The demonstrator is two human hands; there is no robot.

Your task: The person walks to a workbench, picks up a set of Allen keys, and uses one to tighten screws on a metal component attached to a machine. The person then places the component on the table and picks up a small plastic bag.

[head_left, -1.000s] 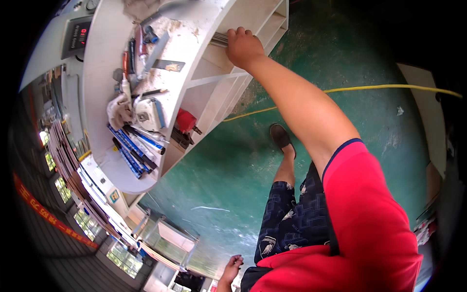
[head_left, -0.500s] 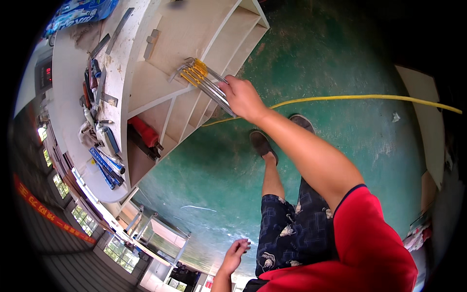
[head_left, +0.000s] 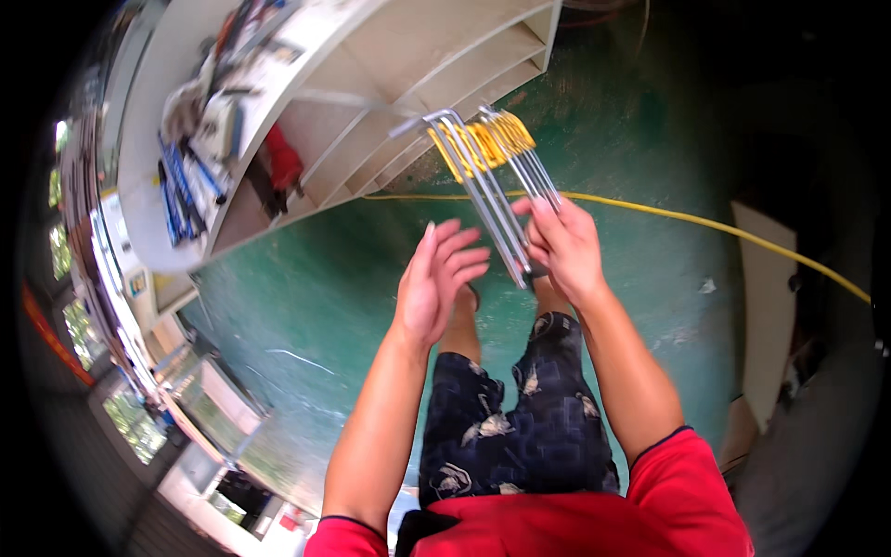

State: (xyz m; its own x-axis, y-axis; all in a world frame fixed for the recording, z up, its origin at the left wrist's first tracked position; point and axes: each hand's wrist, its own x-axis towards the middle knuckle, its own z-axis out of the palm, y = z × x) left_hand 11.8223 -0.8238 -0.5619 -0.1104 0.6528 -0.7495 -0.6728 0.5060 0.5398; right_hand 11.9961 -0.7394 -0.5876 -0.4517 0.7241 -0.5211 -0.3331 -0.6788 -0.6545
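A set of L-shaped hex keys in a yellow holder (head_left: 483, 148) hangs in the air in front of me. My right hand (head_left: 566, 246) grips the long silver shafts near their lower ends, thumb on top. The bent short ends point up and to the left. Just left of the shafts is my left hand (head_left: 441, 278), fingers spread and palm turned toward the set, holding nothing. A small gap shows between its fingertips and the keys.
At the left stands a pale workbench (head_left: 148, 200) with open shelves below. Blue-handled tools (head_left: 186, 190) lie on its top, and a red tool (head_left: 283, 158) sits on a shelf. A yellow hose (head_left: 668, 212) crosses the green floor (head_left: 306, 297). A pale board (head_left: 766, 316) stands at right.
My right hand has brought the hex key set away from the bench shelves, nearer my body. My left hand has risen from low down to beside the set. The view has turned.
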